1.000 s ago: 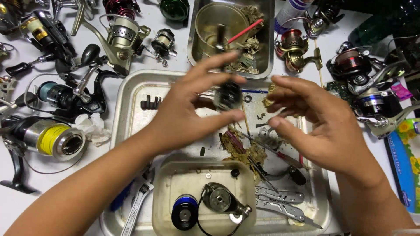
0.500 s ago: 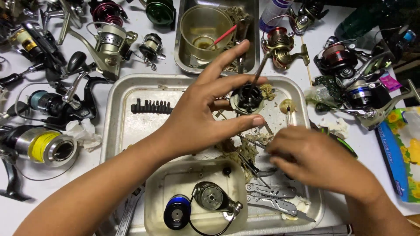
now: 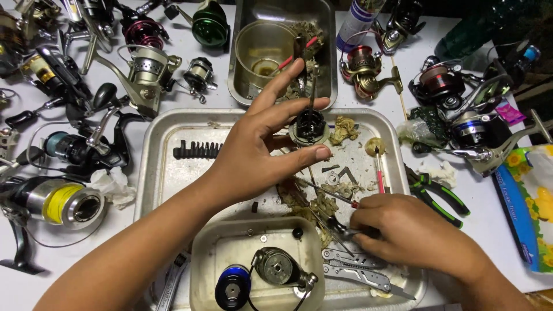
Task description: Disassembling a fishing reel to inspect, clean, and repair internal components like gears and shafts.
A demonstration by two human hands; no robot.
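Head view: the left hand (image 3: pixel 262 144) is raised over the large metal tray (image 3: pixel 158 173). Its thumb and fingertips grasp a small round black reel part (image 3: pixel 310 125), from which a thin shaft stands upward. The index finger is extended and clear of the part.

The right hand (image 3: pixel 412 233) rests low at the tray's near right corner, fingers curled around a slim dark tool (image 3: pixel 340 230). The tool's tip points left toward the greasy paper scraps (image 3: pixel 319 201) in the tray's middle.

A row of black bits (image 3: pixel 197 150) lies in the tray's left half. A folding multi-tool (image 3: pixel 357 273) lies just beside the right hand, at the tray's near edge. A smaller tub (image 3: pixel 201 270) overlaps the tray's near edge and holds a grey reel body (image 3: pixel 276 268) and a blue spool (image 3: pixel 233 287).

A second tray (image 3: pixel 236 75) beyond the large one holds a round cup (image 3: pixel 265 46). Green-handled pliers (image 3: pixel 438 193) lie on the table to the right of the large tray. Fishing reels surround the work area; one with yellow line (image 3: pixel 60 201) lies at the left.
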